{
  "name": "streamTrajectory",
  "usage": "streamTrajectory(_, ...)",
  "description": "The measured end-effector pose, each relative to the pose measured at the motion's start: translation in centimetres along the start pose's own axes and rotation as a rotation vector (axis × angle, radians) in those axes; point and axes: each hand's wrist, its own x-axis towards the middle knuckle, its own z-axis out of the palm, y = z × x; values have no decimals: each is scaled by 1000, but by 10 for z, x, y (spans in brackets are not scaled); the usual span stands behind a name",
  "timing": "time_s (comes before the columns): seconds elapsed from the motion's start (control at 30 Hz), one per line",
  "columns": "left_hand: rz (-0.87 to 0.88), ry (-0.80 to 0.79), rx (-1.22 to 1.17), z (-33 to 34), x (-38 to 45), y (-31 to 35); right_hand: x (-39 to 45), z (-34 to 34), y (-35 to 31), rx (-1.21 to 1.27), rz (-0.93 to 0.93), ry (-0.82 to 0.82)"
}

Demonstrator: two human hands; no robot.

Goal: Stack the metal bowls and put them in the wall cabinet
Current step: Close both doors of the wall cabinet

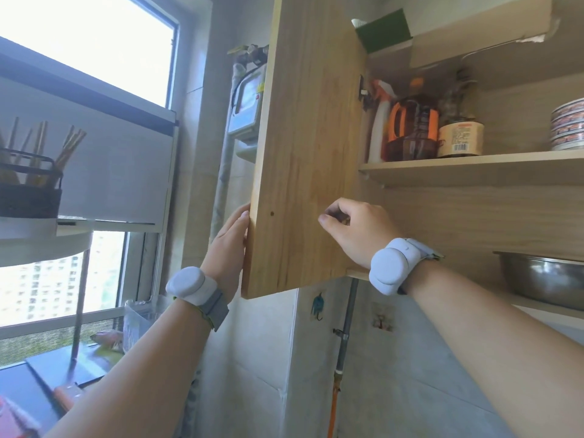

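A metal bowl (543, 276) sits on the bottom shelf of the wall cabinet at the right edge; whether more bowls are nested in it I cannot tell. The wooden cabinet door (303, 153) stands swung out to the left. My left hand (229, 245) lies flat against the door's outer left edge, fingers behind the panel. My right hand (354, 230) is loosely curled in front of the door's inner face near its lower part, holding nothing. Both wrists carry white bands.
The middle shelf (474, 167) holds a spray bottle (377, 121), a dark oil jug (414, 121), a jar (461, 139) and stacked patterned bowls (568, 124). A gas meter (248, 102) hangs left of the door. A chopstick rack (30, 181) stands by the window.
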Motion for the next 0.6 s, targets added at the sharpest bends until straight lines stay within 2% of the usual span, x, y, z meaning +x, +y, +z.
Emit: streamTrajectory(0.6,79,-253,-100,71,-23,17,-7,-58,-5,59,66,28)
